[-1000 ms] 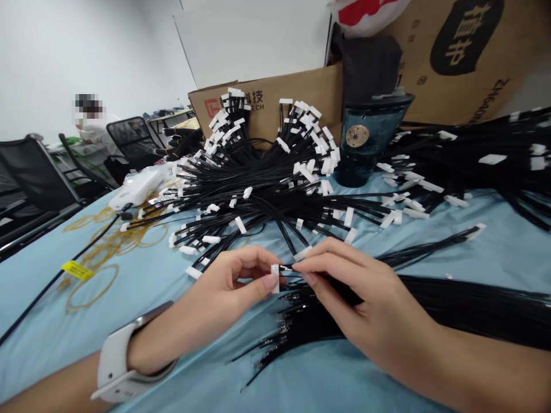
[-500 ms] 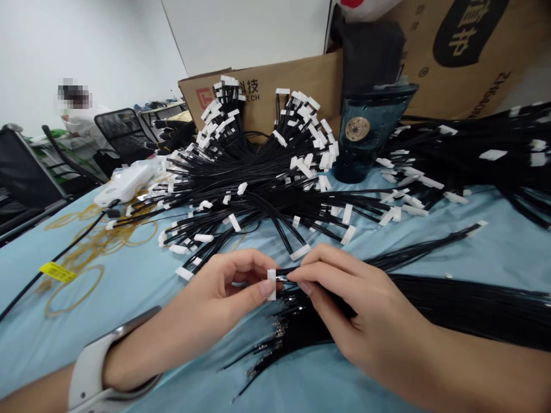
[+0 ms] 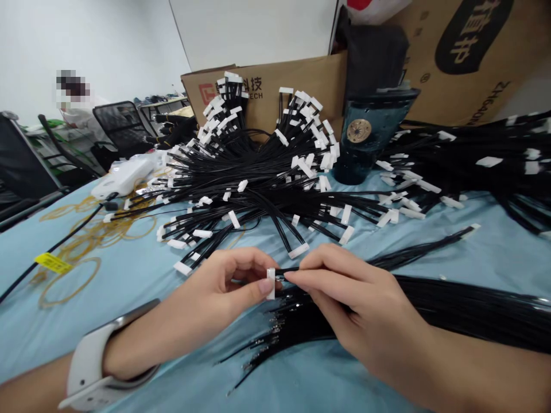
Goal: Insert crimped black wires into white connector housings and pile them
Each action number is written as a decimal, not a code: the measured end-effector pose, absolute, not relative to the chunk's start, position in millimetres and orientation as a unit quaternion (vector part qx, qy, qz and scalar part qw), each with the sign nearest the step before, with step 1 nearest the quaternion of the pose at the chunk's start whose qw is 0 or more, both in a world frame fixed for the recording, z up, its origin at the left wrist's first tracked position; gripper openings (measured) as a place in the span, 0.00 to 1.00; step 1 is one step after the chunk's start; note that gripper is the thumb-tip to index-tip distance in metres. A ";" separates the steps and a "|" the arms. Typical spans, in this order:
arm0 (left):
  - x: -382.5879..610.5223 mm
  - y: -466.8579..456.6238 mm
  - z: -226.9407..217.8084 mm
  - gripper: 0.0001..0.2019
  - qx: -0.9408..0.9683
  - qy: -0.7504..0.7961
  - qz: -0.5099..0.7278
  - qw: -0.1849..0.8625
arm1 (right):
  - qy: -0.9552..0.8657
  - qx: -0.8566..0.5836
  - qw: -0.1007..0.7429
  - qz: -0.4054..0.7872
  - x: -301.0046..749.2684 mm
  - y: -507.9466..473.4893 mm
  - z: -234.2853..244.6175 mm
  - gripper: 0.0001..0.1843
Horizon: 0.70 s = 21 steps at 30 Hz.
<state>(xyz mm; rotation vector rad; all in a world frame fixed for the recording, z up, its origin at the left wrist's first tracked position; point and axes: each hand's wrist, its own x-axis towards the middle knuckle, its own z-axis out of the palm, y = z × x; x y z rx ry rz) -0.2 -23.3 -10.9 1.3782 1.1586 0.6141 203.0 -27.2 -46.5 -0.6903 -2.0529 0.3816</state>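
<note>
Between thumb and fingers, my left hand (image 3: 232,287) pinches a small white connector housing (image 3: 271,283), held upright. My right hand (image 3: 353,298) is closed in a pinch on a black wire just right of the housing, its tip at or in the housing's side; how deep it sits I cannot tell. Other black wires (image 3: 408,249) run from the housing behind my right hand to another white connector. Below my hands lies a thick bundle of loose black wires (image 3: 301,324) with bare metal terminals at their left ends.
A large heap of black cables with white connectors (image 3: 258,172) lies behind my hands, another pile (image 3: 465,155) at right. A blue cup (image 3: 365,137) stands between them, before cardboard boxes (image 3: 301,74). Rubber bands (image 3: 94,229) and a tagged cable (image 3: 54,263) lie left. A person (image 3: 81,115) sits far back.
My right fingertips have moved slightly left toward the housing, and less of the metal terminal shows between them. My left hand keeps its hold. The view has shifted slightly.
</note>
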 end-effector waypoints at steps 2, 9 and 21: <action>0.2 -24.0 -10.2 0.03 0.597 0.494 0.258 0.577 | -0.830 -0.284 0.456 0.151 203.4 -28.3 -46.3 0.16; 3.7 -23.6 -8.4 0.02 0.600 0.501 0.244 0.575 | -0.831 -0.271 0.465 0.143 202.2 -32.2 -47.4 0.17; 5.1 -26.2 -9.4 0.03 0.571 0.499 0.229 0.610 | -0.831 -0.272 0.463 0.146 199.9 -35.8 -52.1 0.16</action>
